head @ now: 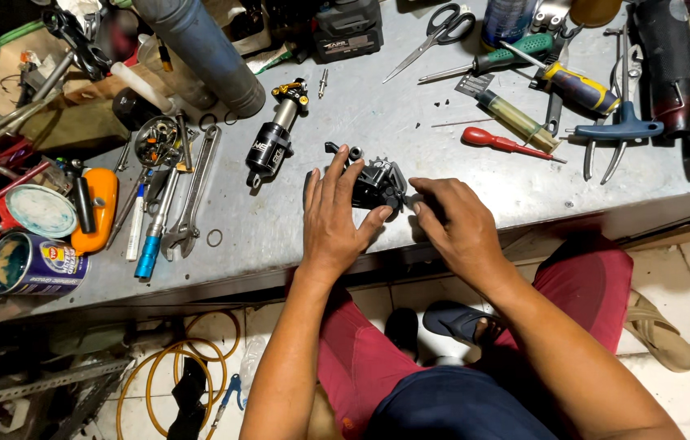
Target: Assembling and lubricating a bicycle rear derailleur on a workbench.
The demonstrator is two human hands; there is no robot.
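A black bicycle derailleur [377, 181] lies on the grey metal workbench [377, 106] near its front edge. My left hand [335, 220] rests over its left side, fingers spread, thumb pressing against the part. My right hand [452, 222] grips the derailleur's right end with curled fingers. A black shock absorber [274, 137] with a gold top lies just to the left of my hands.
Scissors [435, 34], screwdrivers [508, 143] and a blue hex wrench [624, 129] lie at the back right. Wrenches [190, 195], a small dish of parts [156, 140], an orange tool [94, 210] and a tin can [31, 265] crowd the left. A blue-grey pipe [202, 49] leans at the back.
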